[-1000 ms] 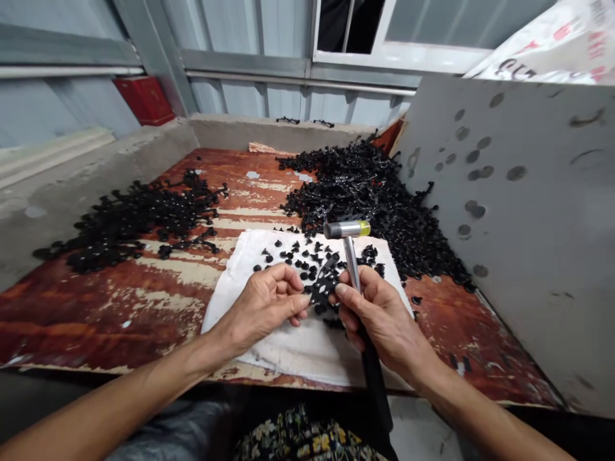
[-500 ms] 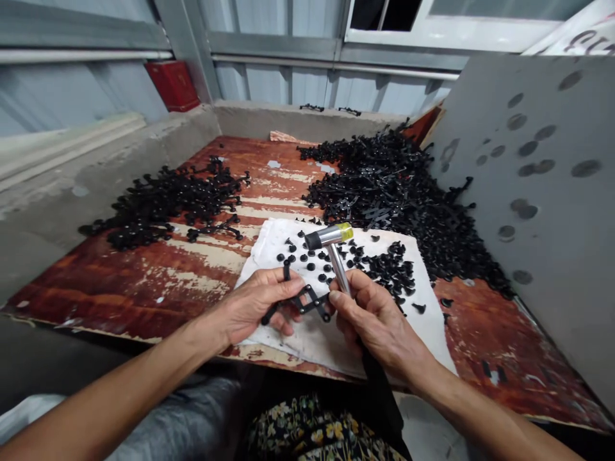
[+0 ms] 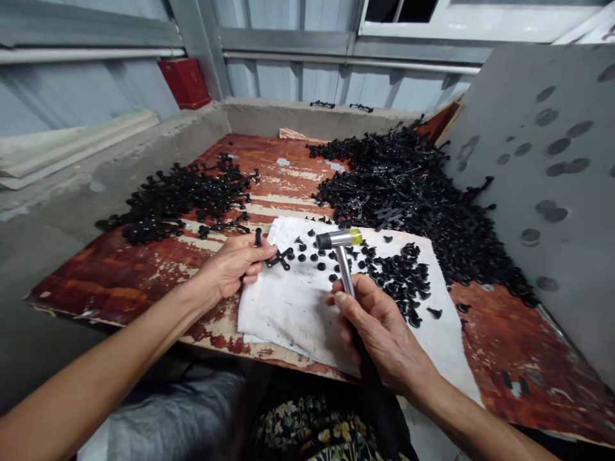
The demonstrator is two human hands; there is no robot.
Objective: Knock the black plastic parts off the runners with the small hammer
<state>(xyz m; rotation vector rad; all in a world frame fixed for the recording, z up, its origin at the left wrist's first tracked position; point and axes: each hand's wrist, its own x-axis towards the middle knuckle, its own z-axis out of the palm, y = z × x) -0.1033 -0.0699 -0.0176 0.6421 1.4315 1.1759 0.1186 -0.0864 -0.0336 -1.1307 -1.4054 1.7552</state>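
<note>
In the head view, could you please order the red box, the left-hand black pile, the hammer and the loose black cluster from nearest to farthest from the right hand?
From the right hand:
1. Hammer, held in it.
2. Loose black cluster, just beyond on the white cloth.
3. Left-hand black pile, across to the left.
4. Red box, far left corner.

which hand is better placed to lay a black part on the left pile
Probably the left hand: it holds a black linkage nearer the left pile, while the right hand grips a hammer.
</note>
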